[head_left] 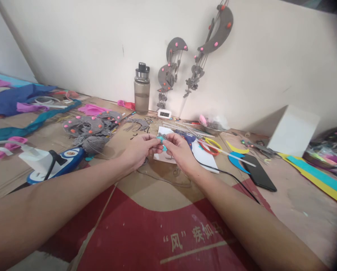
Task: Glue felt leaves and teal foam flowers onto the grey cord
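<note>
Teal foam, a small piece point(161, 140), sits pinched between both hands above the middle of the desk point(298, 195). The left hand point(141, 149) closes thumb and fingertips on its left end; the right hand point(179, 149) closes on its right end, so the 2 hands nearly touch. Just beyond the fingers lies a white sheet point(202, 152), and past that a water bottle point(141, 90) stands against the wall. Left of the left hand rest a ball of grey yarn point(93, 144), grey felt shapes point(86, 125) with pink dots, and a blue and white glue gun point(55, 165). Right of the right hand lie red-handled scissors point(209, 147), a black phone point(258, 172) and a white box point(294, 130); a black cable point(230, 177) runs under the right wrist. Toward the person, red printed cardboard point(157, 229) lies bare between the forearms, the widest free room. Foam strips point(318, 175) reach the desk's right edge.
</note>
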{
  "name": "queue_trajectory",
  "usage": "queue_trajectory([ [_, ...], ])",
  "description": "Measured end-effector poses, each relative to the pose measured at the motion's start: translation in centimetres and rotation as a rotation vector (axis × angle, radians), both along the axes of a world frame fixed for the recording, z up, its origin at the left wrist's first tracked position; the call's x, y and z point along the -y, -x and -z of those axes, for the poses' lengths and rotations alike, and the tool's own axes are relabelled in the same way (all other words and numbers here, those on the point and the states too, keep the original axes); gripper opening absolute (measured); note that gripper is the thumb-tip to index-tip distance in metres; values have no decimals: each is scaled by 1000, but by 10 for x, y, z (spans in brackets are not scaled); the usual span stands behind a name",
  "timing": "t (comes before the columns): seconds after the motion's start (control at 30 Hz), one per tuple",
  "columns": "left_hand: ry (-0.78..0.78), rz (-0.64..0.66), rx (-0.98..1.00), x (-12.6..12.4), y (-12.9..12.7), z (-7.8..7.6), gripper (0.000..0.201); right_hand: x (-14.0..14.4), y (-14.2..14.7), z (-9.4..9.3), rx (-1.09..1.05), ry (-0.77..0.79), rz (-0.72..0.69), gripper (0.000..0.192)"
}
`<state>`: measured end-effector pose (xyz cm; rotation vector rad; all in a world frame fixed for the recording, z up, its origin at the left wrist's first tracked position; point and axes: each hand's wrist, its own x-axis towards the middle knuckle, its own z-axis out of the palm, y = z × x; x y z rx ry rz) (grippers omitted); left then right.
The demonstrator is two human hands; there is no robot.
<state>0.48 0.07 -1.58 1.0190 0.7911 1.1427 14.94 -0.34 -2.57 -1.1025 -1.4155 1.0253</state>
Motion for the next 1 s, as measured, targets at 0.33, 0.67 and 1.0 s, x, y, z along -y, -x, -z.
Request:
queue_trajectory([
  [0.33,-132,153,-138,-2,4,1,26,-7,-7,3,30,-30,78,17],
  [0.67,-257,-96,-406,-11,15,-6,16,-3,-9,-7,205,10,111,11],
  [1.0,-306,-138,-484,-18,20,-4,7,0,-9,-5,437,-115,102,8],
])
